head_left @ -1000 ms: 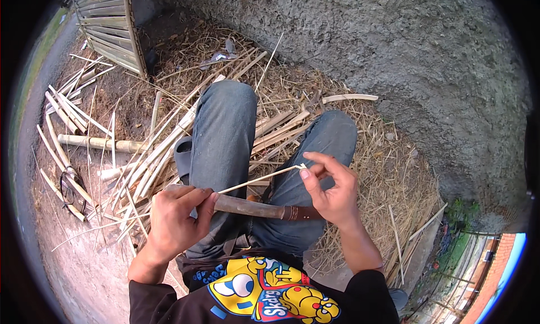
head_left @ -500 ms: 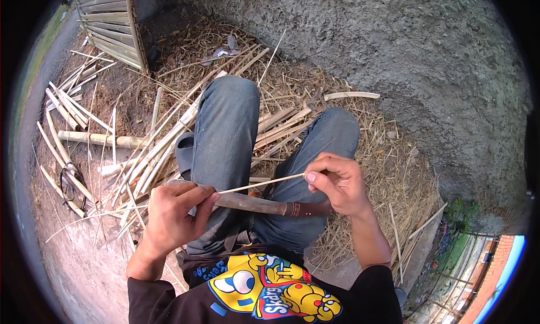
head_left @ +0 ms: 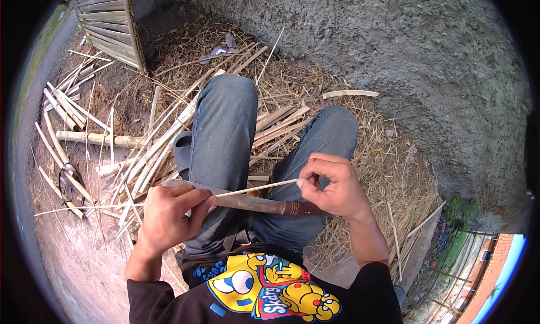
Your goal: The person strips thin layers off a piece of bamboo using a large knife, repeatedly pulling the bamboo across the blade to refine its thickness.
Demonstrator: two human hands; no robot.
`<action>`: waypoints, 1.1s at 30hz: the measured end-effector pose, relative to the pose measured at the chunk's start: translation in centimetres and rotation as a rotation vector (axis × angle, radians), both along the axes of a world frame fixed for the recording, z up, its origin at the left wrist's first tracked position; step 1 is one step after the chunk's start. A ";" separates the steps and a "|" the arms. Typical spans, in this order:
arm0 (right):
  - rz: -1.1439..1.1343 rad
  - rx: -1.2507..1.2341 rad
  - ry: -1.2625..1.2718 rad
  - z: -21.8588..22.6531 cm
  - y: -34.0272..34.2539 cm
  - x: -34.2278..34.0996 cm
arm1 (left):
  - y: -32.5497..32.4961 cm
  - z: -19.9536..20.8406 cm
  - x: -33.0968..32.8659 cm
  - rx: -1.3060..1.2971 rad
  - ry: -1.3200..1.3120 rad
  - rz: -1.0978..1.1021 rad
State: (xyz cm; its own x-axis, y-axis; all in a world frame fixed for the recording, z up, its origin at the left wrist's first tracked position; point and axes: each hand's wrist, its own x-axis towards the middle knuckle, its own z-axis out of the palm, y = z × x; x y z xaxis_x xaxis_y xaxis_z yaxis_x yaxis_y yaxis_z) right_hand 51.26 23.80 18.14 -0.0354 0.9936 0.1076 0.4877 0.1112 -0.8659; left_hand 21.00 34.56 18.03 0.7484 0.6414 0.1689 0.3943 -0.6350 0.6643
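A thin pale bamboo strip (head_left: pixel 256 188) runs between my two hands above my lap. My right hand (head_left: pixel 333 186) pinches its right end between thumb and fingertips. My left hand (head_left: pixel 174 211) is closed round the strip farther along, and the strip's loose tail sticks out well past it to the left. Just below the strip, a long-handled knife (head_left: pixel 247 203) lies across my thighs. It has a curved wooden handle and a dark brown bound section near my right wrist. Its greyish blade end shows at my left fingers, which partly cover it; whether they grip it too is unclear.
Split bamboo strips (head_left: pixel 163 149) lie in a heap left of my legs, with a bamboo pole (head_left: pixel 101 138) beside them. A slatted bamboo panel (head_left: pixel 109 26) stands at the far left. A rough grey wall (head_left: pixel 427 82) rises at the right, above straw-like shavings (head_left: pixel 388 166).
My right hand has shifted slightly left with the strip's end. The strip's loose tail has swung up and reaches farther left. My left hand and the knife have barely moved.
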 end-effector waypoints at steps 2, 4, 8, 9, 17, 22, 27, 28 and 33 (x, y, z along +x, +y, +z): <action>-0.016 0.218 -0.289 -1.1 0.0 -1.1 | -0.4 -0.1 0.8 0.075 0.078 0.088; -0.046 0.480 -0.608 -2.8 0.0 -1.5 | -0.8 0.4 1.1 0.013 0.084 0.115; -0.130 0.743 -0.449 -4.5 -0.4 -1.1 | -0.2 1.0 0.6 -0.345 0.063 0.045; -0.129 0.744 -0.447 -4.5 -0.5 -1.2 | 0.0 0.7 0.3 -0.345 0.064 0.047; 0.101 0.065 1.419 -2.7 0.0 -4.1 | 0.4 -1.7 -0.1 -1.029 -0.085 -0.178; 0.245 0.072 1.575 -1.7 0.7 -4.5 | -1.1 -3.2 0.4 -1.687 -0.145 -0.323; -0.148 0.776 -0.023 -0.9 1.3 -3.1 | -2.9 -5.0 -0.2 -2.200 -0.287 -0.419; -0.127 0.836 -0.176 -0.7 1.0 -2.6 | -2.9 -5.7 -0.2 -2.261 -0.323 -0.463; -0.120 0.885 -0.342 -1.6 1.2 -1.9 | -3.7 -4.1 1.0 -1.717 -0.295 -0.440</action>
